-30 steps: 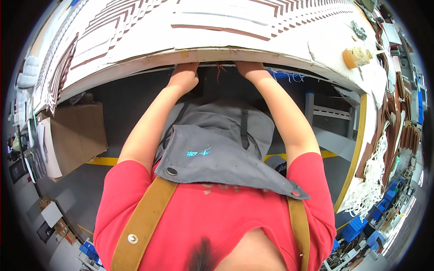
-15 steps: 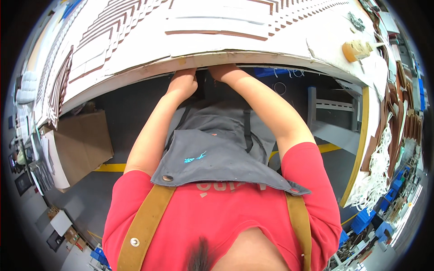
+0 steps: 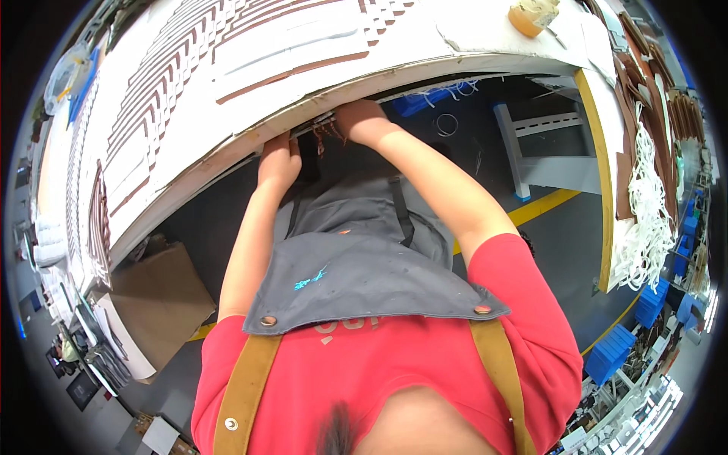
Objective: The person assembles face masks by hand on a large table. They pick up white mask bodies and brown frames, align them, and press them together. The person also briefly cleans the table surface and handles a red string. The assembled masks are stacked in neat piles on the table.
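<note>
Both of my arms reach forward to the table's near edge. My left hand (image 3: 280,161) is at the underside of the white tabletop's wooden edge (image 3: 318,105), its fingertips out of sight beneath it. Farther right, my right hand (image 3: 361,121) also goes under that edge, with its fingers hidden. Between the hands, beside the right one, hang some reddish-brown strands or small pieces (image 3: 322,138), too small to name. Whether either hand grips anything does not show. A grey apron (image 3: 364,277) covers my lap below the hands.
Rows of brown-and-white flat strips (image 3: 163,87) lie on the tabletop, along with a yellowish glue bottle (image 3: 531,17). A cardboard box (image 3: 163,303) stands at lower left. White cords (image 3: 644,205) hang at right beside a grey metal frame (image 3: 553,171). A blue bin (image 3: 413,104) sits under the table.
The view has turned, so the table edge slants more. My hands sit farther apart, the left one lower in the picture. Reddish-brown strands now show between them.
</note>
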`<action>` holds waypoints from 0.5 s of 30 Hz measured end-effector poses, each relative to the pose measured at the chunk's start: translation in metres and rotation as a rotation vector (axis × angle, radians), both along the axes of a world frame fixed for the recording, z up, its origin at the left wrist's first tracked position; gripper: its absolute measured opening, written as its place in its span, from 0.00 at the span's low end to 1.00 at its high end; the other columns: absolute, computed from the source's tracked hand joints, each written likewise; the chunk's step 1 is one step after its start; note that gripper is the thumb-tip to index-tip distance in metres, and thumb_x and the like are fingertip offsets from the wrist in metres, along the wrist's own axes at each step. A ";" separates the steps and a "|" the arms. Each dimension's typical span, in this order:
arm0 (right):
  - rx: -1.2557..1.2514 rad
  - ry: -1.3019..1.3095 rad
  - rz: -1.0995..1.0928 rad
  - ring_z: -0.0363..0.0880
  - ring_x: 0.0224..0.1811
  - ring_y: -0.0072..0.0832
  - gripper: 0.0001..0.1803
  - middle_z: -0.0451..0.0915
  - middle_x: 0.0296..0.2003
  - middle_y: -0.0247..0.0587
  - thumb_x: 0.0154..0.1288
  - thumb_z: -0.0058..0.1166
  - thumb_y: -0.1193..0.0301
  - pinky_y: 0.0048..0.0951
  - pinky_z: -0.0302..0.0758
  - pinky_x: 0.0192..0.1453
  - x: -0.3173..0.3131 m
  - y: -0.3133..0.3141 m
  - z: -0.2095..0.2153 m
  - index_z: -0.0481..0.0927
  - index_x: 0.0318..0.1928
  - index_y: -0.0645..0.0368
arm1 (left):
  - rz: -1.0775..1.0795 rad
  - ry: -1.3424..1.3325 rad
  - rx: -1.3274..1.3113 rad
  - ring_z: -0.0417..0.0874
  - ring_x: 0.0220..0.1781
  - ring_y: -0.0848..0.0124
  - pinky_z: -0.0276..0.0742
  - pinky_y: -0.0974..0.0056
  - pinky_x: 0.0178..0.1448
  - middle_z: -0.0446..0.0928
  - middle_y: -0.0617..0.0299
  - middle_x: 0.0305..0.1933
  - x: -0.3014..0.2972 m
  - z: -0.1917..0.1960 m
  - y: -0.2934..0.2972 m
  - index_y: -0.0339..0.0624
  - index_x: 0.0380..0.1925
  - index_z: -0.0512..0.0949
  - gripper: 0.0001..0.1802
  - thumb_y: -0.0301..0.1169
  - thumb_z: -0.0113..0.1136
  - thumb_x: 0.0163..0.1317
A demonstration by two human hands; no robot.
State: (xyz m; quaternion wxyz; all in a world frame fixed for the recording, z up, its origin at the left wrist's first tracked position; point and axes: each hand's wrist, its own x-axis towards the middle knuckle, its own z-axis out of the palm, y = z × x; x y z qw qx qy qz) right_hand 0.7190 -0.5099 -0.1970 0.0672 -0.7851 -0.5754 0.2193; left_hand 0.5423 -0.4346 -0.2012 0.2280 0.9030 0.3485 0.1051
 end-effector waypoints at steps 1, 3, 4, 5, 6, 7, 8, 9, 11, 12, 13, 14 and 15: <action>-0.047 0.026 -0.035 0.73 0.46 0.44 0.13 0.72 0.45 0.53 0.55 0.43 0.71 0.39 0.72 0.45 0.005 -0.008 0.011 0.74 0.41 0.61 | -0.023 -0.030 0.033 0.65 0.54 0.47 0.63 0.53 0.56 0.65 0.43 0.53 0.002 -0.001 -0.001 0.39 0.50 0.66 0.19 0.28 0.45 0.56; 0.178 -0.077 -0.166 0.73 0.45 0.42 0.11 0.73 0.42 0.51 0.56 0.43 0.70 0.38 0.73 0.43 0.021 -0.027 -0.018 0.75 0.38 0.59 | -0.088 -0.095 0.093 0.64 0.55 0.48 0.62 0.53 0.58 0.64 0.45 0.54 0.013 -0.005 -0.006 0.41 0.51 0.65 0.20 0.27 0.46 0.55; 0.275 -0.062 -0.186 0.73 0.44 0.42 0.10 0.73 0.40 0.49 0.58 0.43 0.67 0.38 0.73 0.43 0.031 -0.039 -0.028 0.75 0.34 0.57 | -0.068 -0.100 0.044 0.62 0.57 0.50 0.60 0.54 0.59 0.63 0.46 0.55 0.019 -0.004 -0.011 0.42 0.50 0.67 0.20 0.28 0.46 0.55; 0.245 -0.035 -0.236 0.73 0.45 0.40 0.11 0.73 0.42 0.48 0.58 0.45 0.64 0.37 0.73 0.43 0.034 -0.046 -0.022 0.76 0.35 0.57 | -0.065 -0.081 0.036 0.62 0.57 0.50 0.61 0.54 0.59 0.64 0.47 0.55 0.018 -0.006 -0.013 0.42 0.49 0.67 0.19 0.28 0.47 0.55; 0.221 0.013 -0.293 0.73 0.44 0.40 0.12 0.75 0.41 0.47 0.58 0.46 0.64 0.37 0.72 0.43 0.036 -0.055 -0.016 0.77 0.36 0.57 | -0.063 -0.062 0.029 0.63 0.56 0.50 0.61 0.54 0.59 0.64 0.47 0.54 0.018 -0.010 -0.016 0.42 0.49 0.68 0.19 0.28 0.47 0.55; 0.197 0.058 -0.357 0.74 0.43 0.40 0.12 0.76 0.39 0.47 0.57 0.47 0.64 0.36 0.72 0.44 0.038 -0.065 -0.009 0.77 0.37 0.57 | -0.068 -0.048 0.021 0.64 0.56 0.50 0.61 0.55 0.58 0.65 0.48 0.54 0.020 -0.011 -0.018 0.43 0.48 0.68 0.18 0.28 0.47 0.55; 0.146 0.138 -0.418 0.75 0.42 0.40 0.13 0.77 0.39 0.47 0.56 0.46 0.63 0.37 0.72 0.45 0.044 -0.077 -0.008 0.78 0.37 0.57 | -0.084 -0.015 -0.061 0.65 0.54 0.50 0.62 0.55 0.57 0.66 0.49 0.52 0.026 -0.006 -0.023 0.42 0.47 0.69 0.17 0.28 0.47 0.55; 0.096 0.220 -0.480 0.75 0.42 0.40 0.14 0.77 0.38 0.47 0.55 0.46 0.63 0.37 0.71 0.46 0.052 -0.090 -0.009 0.79 0.37 0.56 | -0.119 -0.019 -0.039 0.66 0.53 0.50 0.62 0.55 0.57 0.66 0.49 0.52 0.031 -0.007 -0.026 0.42 0.46 0.69 0.17 0.28 0.47 0.55; 0.306 0.353 -0.554 0.78 0.36 0.37 0.13 0.79 0.30 0.46 0.54 0.49 0.65 0.32 0.73 0.42 0.063 -0.119 -0.020 0.80 0.36 0.58 | -0.191 -0.026 0.001 0.66 0.52 0.50 0.63 0.56 0.57 0.67 0.50 0.51 0.044 -0.009 -0.031 0.42 0.46 0.70 0.17 0.29 0.47 0.55; 0.307 0.476 -0.630 0.78 0.33 0.32 0.11 0.79 0.27 0.44 0.54 0.51 0.66 0.29 0.73 0.40 0.065 -0.130 -0.020 0.80 0.35 0.58 | -0.213 0.010 0.002 0.66 0.54 0.50 0.63 0.55 0.57 0.66 0.51 0.53 0.049 -0.008 -0.032 0.43 0.49 0.68 0.20 0.27 0.47 0.54; 0.308 0.599 -0.701 0.78 0.31 0.27 0.10 0.80 0.25 0.42 0.53 0.53 0.67 0.26 0.72 0.38 0.064 -0.136 -0.009 0.80 0.34 0.59 | -0.233 -0.012 0.034 0.65 0.54 0.50 0.62 0.55 0.58 0.66 0.50 0.53 0.051 -0.012 -0.031 0.43 0.50 0.67 0.20 0.26 0.47 0.54; 0.289 0.786 -0.780 0.73 0.27 0.18 0.09 0.78 0.22 0.34 0.55 0.54 0.69 0.21 0.69 0.33 0.061 -0.141 0.003 0.80 0.33 0.61 | -0.257 -0.036 0.068 0.65 0.55 0.50 0.62 0.55 0.58 0.65 0.49 0.54 0.056 -0.018 -0.027 0.43 0.51 0.66 0.21 0.25 0.46 0.54; 0.386 0.886 -0.780 0.71 0.25 0.17 0.09 0.77 0.22 0.32 0.56 0.53 0.69 0.20 0.68 0.30 0.060 -0.143 0.005 0.80 0.33 0.61 | -0.278 -0.059 0.101 0.64 0.56 0.50 0.61 0.55 0.59 0.65 0.48 0.55 0.059 -0.023 -0.024 0.43 0.52 0.66 0.22 0.24 0.45 0.54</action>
